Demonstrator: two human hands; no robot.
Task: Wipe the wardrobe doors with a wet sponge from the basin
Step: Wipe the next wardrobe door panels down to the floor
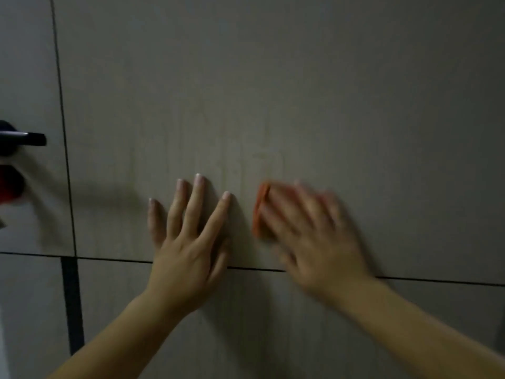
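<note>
A grey-beige wardrobe door [273, 91] fills the head view. My left hand [188, 242] lies flat against it, fingers spread and straight. To its right, my right hand [308, 233] presses an orange sponge [261, 212] against the same door; the hand is blurred and covers most of the sponge, with only its left edge showing. Faint streaks show on the door above the two hands.
A dark vertical gap separates this door from another door [27, 77] on the left, which carries a black lever handle [24, 138]. Something red [11, 184] sits below that handle. A horizontal gap runs under my hands, with lower panels [273, 324] beneath.
</note>
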